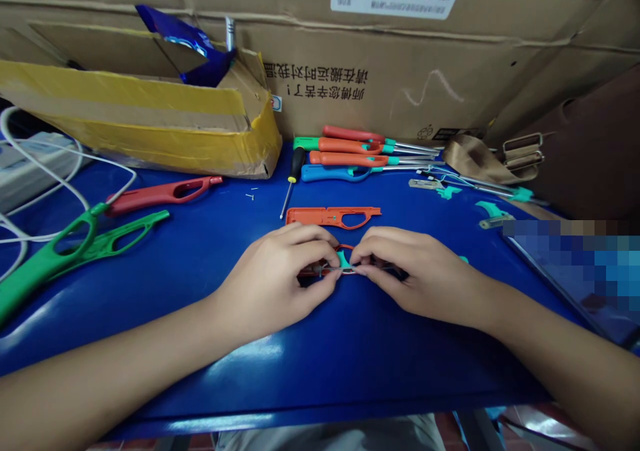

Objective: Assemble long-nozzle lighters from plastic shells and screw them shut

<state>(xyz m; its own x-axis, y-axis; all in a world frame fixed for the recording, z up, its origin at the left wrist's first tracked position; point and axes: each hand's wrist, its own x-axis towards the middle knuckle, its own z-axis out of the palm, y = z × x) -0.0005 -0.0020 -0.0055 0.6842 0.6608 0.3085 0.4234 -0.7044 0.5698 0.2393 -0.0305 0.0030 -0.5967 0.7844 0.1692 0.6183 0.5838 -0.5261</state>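
Observation:
Close together at the middle of the blue table, both my hands work on a red lighter casing half (312,271). A teal trigger (343,259) sits in it, between my fingertips. My left hand (285,267) is closed, thumb and fingers pinching at the casing and the trigger's left side. From the other side my right hand (415,267) is closed too, its thumb and forefinger pinching beside the trigger. My fingers hide much of the casing and small parts. Just beyond lies an orange casing half (310,216), open side up.
A screwdriver (297,165) and small screws (251,197) lie behind. Several lighters (345,161) are stacked near the carton wall (390,71). Green casing halves (55,257), a red casing (160,195) and white cables (75,143) are left. Teal triggers (490,209) lie right.

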